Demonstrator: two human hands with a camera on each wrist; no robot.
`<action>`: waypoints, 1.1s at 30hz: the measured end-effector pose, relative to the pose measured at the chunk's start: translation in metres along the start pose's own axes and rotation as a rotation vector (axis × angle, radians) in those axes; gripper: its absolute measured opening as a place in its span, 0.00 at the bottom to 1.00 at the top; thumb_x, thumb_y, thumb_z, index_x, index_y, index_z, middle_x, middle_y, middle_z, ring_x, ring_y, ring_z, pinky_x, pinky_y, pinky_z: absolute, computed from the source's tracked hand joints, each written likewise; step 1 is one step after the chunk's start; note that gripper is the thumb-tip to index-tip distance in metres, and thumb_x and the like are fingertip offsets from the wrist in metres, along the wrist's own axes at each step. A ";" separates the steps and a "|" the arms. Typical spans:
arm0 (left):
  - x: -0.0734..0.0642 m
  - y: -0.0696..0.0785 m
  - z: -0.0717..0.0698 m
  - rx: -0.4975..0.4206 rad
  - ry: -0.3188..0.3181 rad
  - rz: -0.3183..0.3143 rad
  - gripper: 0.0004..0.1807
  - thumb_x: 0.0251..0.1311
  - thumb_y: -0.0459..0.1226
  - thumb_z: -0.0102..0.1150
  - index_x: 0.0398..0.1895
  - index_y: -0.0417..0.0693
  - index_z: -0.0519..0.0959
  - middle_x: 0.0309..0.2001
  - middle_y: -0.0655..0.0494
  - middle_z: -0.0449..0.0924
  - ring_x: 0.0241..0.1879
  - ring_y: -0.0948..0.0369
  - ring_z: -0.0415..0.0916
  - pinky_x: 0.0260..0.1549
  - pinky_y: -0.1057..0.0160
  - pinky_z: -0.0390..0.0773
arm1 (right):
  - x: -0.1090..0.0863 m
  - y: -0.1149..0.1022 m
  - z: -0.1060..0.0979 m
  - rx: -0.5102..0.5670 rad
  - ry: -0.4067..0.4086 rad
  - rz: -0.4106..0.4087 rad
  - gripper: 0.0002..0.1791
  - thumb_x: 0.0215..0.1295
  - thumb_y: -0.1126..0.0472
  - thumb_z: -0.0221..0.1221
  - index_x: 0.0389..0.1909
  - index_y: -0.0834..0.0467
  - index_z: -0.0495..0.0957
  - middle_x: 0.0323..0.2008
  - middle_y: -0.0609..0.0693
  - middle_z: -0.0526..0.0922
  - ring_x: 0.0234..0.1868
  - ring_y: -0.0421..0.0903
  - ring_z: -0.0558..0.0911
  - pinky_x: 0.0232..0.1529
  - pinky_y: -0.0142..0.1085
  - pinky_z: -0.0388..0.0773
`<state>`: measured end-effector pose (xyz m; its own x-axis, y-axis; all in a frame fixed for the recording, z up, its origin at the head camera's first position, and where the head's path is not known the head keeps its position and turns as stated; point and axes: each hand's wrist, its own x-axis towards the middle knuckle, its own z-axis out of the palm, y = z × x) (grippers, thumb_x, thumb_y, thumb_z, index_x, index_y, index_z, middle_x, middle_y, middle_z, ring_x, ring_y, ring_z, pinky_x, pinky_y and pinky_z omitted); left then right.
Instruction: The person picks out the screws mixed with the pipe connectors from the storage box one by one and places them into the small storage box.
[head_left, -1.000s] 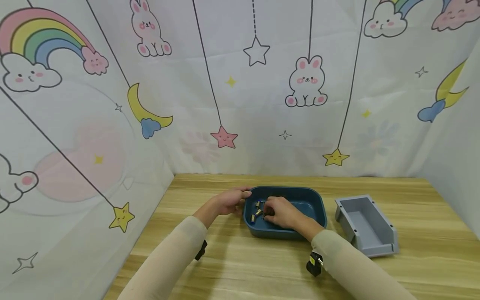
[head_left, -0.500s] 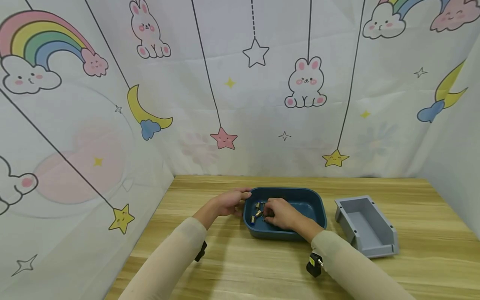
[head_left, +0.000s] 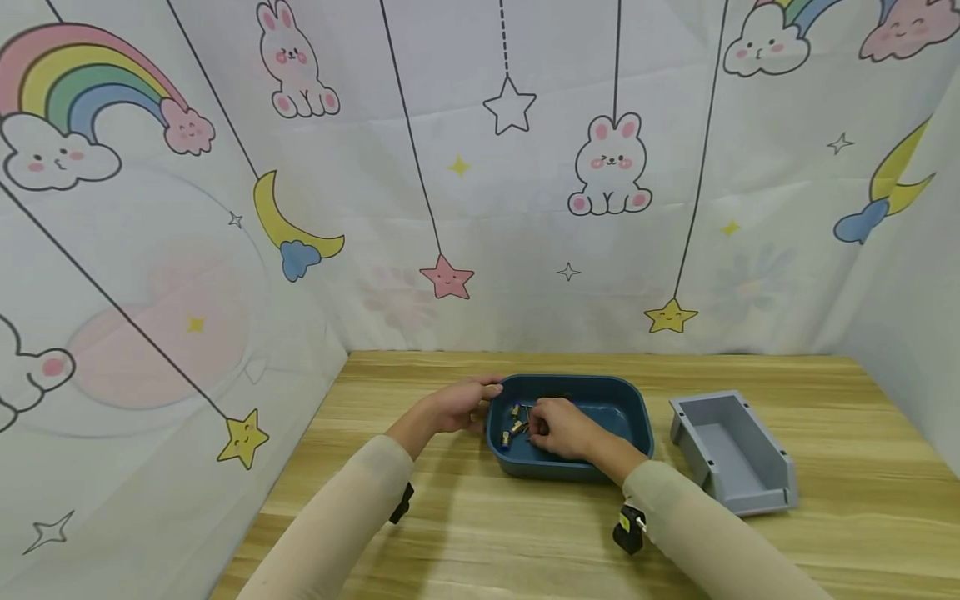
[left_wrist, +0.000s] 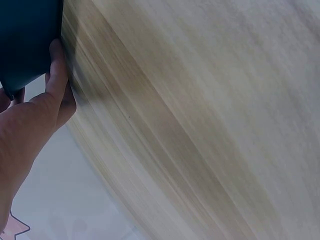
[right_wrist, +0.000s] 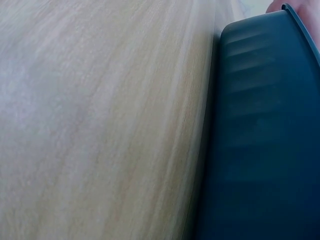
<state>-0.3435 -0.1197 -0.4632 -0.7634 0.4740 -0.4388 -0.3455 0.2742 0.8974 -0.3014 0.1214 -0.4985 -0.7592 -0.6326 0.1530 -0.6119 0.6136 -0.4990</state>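
Note:
A dark blue tray (head_left: 572, 470) sits on the wooden table with several small brass-coloured fittings (head_left: 517, 427) at its left end, some with blue ends. My left hand (head_left: 459, 403) grips the tray's left end, thumb at the rim and fingers against the outer wall; in the left wrist view those fingers (left_wrist: 58, 67) lie along the wall. Inside the tray, my right hand (head_left: 564, 427) reaches down with curled fingers beside the fittings. Its fingertips are mostly hidden, and I cannot tell whether they pinch a part. The right wrist view shows mainly the tray's outer wall (right_wrist: 265, 125).
A grey open-fronted bin (head_left: 738, 454) stands just right of the tray. The wooden table (head_left: 480, 533) extends in front of both. A white curtain (head_left: 525, 308) with printed rabbits and stars hangs behind, and more cloth borders the left side.
My right hand's fingers have shifted very slightly right and drawn closer together among the fittings. The left hand, tray and grey bin stay in place.

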 end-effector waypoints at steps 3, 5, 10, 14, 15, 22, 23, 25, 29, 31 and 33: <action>0.000 0.001 0.000 0.004 0.000 0.000 0.27 0.86 0.42 0.43 0.82 0.48 0.62 0.74 0.43 0.68 0.69 0.45 0.71 0.48 0.49 0.83 | 0.000 0.001 0.000 0.017 0.002 -0.002 0.09 0.68 0.67 0.70 0.30 0.54 0.82 0.32 0.43 0.77 0.30 0.37 0.76 0.35 0.35 0.79; -0.001 0.001 0.000 0.007 0.000 0.000 0.27 0.86 0.42 0.43 0.82 0.49 0.62 0.73 0.43 0.69 0.68 0.46 0.72 0.47 0.49 0.83 | 0.000 0.001 0.000 0.027 0.004 -0.004 0.09 0.68 0.67 0.70 0.30 0.54 0.82 0.32 0.43 0.77 0.30 0.36 0.76 0.35 0.34 0.79; -0.001 0.002 0.000 0.009 -0.002 -0.002 0.26 0.86 0.42 0.43 0.82 0.49 0.62 0.72 0.43 0.70 0.67 0.47 0.73 0.47 0.50 0.83 | 0.000 0.003 0.001 0.043 0.008 -0.013 0.09 0.68 0.68 0.70 0.30 0.55 0.82 0.32 0.43 0.78 0.30 0.36 0.76 0.35 0.34 0.79; 0.000 0.001 0.000 0.011 -0.005 0.002 0.26 0.86 0.42 0.43 0.82 0.49 0.62 0.72 0.44 0.70 0.66 0.47 0.73 0.47 0.50 0.83 | 0.000 0.002 0.000 0.046 0.012 -0.019 0.08 0.68 0.68 0.69 0.30 0.55 0.82 0.32 0.44 0.78 0.30 0.36 0.77 0.35 0.34 0.79; 0.000 0.001 0.000 0.010 -0.006 0.003 0.27 0.86 0.42 0.43 0.82 0.49 0.62 0.72 0.44 0.70 0.67 0.47 0.73 0.47 0.50 0.83 | 0.000 0.002 0.000 0.046 0.013 -0.021 0.09 0.68 0.69 0.69 0.30 0.55 0.82 0.32 0.44 0.78 0.30 0.36 0.77 0.35 0.34 0.79; 0.000 0.001 -0.002 0.003 -0.043 0.017 0.25 0.86 0.41 0.42 0.81 0.49 0.63 0.71 0.43 0.71 0.64 0.48 0.75 0.47 0.50 0.84 | -0.001 -0.001 -0.002 0.042 0.019 -0.028 0.08 0.67 0.69 0.69 0.30 0.56 0.82 0.31 0.44 0.78 0.30 0.36 0.76 0.34 0.34 0.79; 0.000 0.000 -0.003 0.001 -0.049 0.019 0.25 0.86 0.41 0.42 0.81 0.49 0.63 0.71 0.43 0.71 0.64 0.48 0.74 0.47 0.50 0.84 | -0.001 -0.001 -0.002 0.040 0.021 -0.029 0.08 0.67 0.69 0.69 0.30 0.56 0.82 0.31 0.44 0.78 0.30 0.36 0.76 0.34 0.33 0.79; 0.001 -0.001 -0.004 -0.004 -0.059 0.022 0.25 0.86 0.41 0.42 0.81 0.49 0.63 0.71 0.43 0.70 0.64 0.48 0.74 0.48 0.50 0.84 | -0.001 -0.002 -0.002 0.040 0.025 -0.037 0.08 0.66 0.69 0.69 0.29 0.56 0.82 0.31 0.44 0.79 0.30 0.36 0.76 0.34 0.33 0.78; 0.001 -0.002 -0.004 -0.009 -0.059 0.022 0.26 0.86 0.41 0.43 0.82 0.49 0.61 0.71 0.43 0.70 0.65 0.48 0.74 0.50 0.49 0.84 | -0.001 -0.002 -0.002 0.036 0.028 -0.037 0.08 0.66 0.69 0.69 0.29 0.55 0.82 0.30 0.44 0.79 0.29 0.36 0.76 0.34 0.33 0.78; 0.001 -0.002 -0.004 -0.012 -0.049 0.019 0.27 0.86 0.42 0.44 0.83 0.50 0.61 0.72 0.44 0.70 0.65 0.48 0.74 0.49 0.49 0.84 | -0.001 -0.002 -0.002 0.035 0.027 -0.036 0.08 0.66 0.69 0.69 0.29 0.55 0.82 0.30 0.44 0.79 0.29 0.36 0.76 0.34 0.33 0.78; 0.001 -0.003 -0.003 -0.015 -0.040 0.017 0.27 0.86 0.42 0.44 0.83 0.51 0.61 0.71 0.44 0.70 0.64 0.48 0.74 0.48 0.50 0.84 | -0.001 -0.002 -0.002 0.032 0.027 -0.035 0.08 0.66 0.69 0.69 0.30 0.55 0.82 0.30 0.44 0.78 0.29 0.36 0.76 0.34 0.34 0.78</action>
<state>-0.3446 -0.1226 -0.4656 -0.7471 0.5117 -0.4242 -0.3409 0.2530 0.9054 -0.2997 0.1221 -0.4965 -0.7432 -0.6403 0.1939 -0.6314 0.5755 -0.5197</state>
